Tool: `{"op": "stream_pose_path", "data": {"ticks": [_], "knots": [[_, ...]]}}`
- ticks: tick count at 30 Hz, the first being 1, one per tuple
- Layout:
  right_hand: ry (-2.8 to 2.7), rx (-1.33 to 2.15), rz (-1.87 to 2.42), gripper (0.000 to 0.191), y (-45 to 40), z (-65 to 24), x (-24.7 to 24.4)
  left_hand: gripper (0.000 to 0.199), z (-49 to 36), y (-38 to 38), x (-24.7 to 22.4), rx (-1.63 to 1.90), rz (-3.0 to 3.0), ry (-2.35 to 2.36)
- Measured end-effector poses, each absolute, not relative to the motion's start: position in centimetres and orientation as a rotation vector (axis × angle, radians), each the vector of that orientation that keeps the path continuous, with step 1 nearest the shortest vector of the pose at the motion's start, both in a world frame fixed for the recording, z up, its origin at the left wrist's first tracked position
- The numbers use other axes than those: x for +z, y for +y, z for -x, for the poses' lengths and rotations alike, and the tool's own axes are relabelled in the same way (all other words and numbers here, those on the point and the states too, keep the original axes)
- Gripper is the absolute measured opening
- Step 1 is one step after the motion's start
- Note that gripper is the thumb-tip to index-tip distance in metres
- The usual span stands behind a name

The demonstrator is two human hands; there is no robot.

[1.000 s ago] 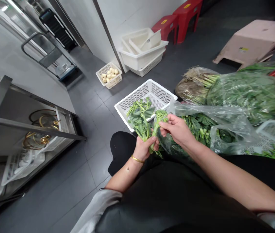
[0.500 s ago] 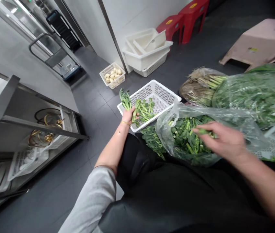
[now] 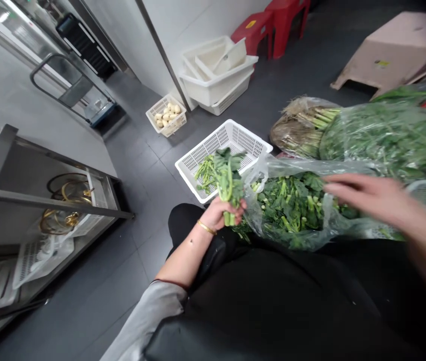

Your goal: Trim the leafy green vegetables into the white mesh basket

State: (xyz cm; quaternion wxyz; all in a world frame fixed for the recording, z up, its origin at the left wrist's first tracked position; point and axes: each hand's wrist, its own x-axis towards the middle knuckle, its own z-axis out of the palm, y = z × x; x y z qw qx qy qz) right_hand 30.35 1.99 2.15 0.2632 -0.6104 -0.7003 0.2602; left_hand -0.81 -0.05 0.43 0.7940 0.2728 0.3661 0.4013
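Greens [image 3: 228, 176] upright in left grip [image 3: 217, 212]

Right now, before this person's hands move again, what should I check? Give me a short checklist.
Left hand holding the leafy green stalks: ok, the stalks are gripped in the fist.
White plastic basket within reach: ok, it sits just beyond the left hand, with some greens inside.
Clear plastic bag open: ok, the vegetables inside are exposed.
Right hand empty: cannot tell, it is blurred above the bag.
Held leaves free of damage: cannot tell, the detail is too small.
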Motion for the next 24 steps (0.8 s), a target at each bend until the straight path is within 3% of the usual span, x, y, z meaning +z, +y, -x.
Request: {"op": "stream_pose_path", "data": {"ticks": [2, 5, 14, 21, 24], "knots": [[-1.934, 1.316, 1.332, 0.037, 3.2, -23.8, 1.2, 0.032, -0.9, -0.6, 0.1, 0.823, -0.61, 0.758], [-1.775, 1.472, 1.14, 0.035, 4.0, -16.9, 0.5, 0.024, -0.8, -1.0, -0.3, 0.876, -0.598, 0.804], [-1.495, 1.429, 1.094, 0.034, 2.6, -14.5, -0.7, 0.037, 0.7, -3.5, -0.8, 1.115, -0.62, 0.985], [-1.966, 0.941, 0.812, 0.025, -1.5, -13.1, 1.9, 0.039, 0.6, -2.9, -0.2, 1.481, -0.5, 1.142], [-1.83, 1.091, 1.083, 0.03, 0.2, -13.3, 1.5, 0.035, 0.9, -3.4, -0.5, 1.47, -0.638, 1.144]]}}
